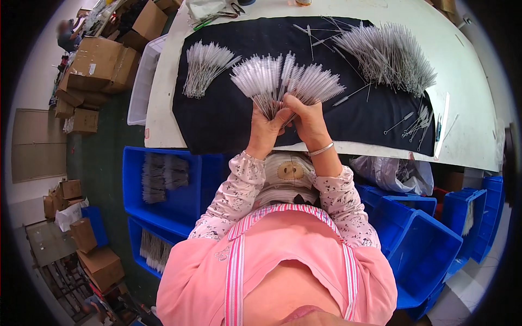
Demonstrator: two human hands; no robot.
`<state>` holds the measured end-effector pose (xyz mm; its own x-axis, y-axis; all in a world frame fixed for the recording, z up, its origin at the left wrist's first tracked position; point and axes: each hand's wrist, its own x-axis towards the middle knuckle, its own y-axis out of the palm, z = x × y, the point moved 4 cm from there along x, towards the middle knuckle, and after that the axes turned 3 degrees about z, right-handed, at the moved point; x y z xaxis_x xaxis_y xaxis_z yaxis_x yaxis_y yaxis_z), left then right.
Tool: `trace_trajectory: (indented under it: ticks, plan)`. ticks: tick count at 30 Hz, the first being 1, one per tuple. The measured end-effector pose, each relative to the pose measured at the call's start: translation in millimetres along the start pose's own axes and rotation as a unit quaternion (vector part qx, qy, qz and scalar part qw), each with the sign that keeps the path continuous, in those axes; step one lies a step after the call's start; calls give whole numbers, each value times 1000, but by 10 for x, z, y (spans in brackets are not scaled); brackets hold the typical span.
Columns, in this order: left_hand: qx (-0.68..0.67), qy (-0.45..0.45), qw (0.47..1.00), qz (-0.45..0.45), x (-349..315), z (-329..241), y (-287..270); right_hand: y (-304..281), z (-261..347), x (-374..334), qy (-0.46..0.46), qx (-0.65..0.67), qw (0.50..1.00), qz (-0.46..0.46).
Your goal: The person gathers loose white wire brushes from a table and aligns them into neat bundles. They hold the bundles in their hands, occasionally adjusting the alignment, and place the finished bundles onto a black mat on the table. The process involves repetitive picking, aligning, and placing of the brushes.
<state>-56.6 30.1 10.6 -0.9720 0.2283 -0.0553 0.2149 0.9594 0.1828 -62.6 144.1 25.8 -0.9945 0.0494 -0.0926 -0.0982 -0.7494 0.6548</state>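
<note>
My left hand (265, 130) and my right hand (305, 117) together grip a fanned bunch of thin white bristle brushes (283, 79) by their wire stems, above a black cloth (228, 117) on a white table (467, 70). The bristle ends spread out away from me. A small pile of the same brushes (205, 65) lies on the cloth to the left. A larger loose heap of brushes (389, 54) lies at the far right of the cloth. A silver bangle (321, 149) circles my right wrist.
A few stray brushes (416, 126) lie near the cloth's right edge. Blue plastic bins (168, 185) holding more brushes stand under the table at left, more blue bins (424, 244) at right. Cardboard boxes (100, 62) are stacked at far left. Scissors (217, 19) rest at the table's far edge.
</note>
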Motion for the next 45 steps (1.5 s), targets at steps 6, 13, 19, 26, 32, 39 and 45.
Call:
trace_trajectory:
  ticks: [6, 13, 19, 26, 32, 39, 45]
  plan:
    - [-52, 14, 998, -28, -28, 115, 8, 22, 37, -47, 27, -26, 998, -55]
    - [-119, 24, 993, 1, -2, 160, -23, 53, 36, -52, 22, 25, 999, -31]
    - [-110, 11, 994, 9, 13, 177, -59, 28, 10, -65, 35, 32, 999, -27]
    - [-85, 14, 995, 41, 41, 143, -33, 17, 5, -28, 2, 62, 997, -43]
    - [-91, -43, 994, 42, 44, 145, 39, -130, -57, 22, -5, 55, 994, -99]
    - [-136, -87, 980, 118, 38, 177, 81, -190, 60, -24, 20, -43, 996, -75]
    - [-143, -70, 968, 194, -11, 194, 68, -173, 133, -35, 51, -56, 992, 104]
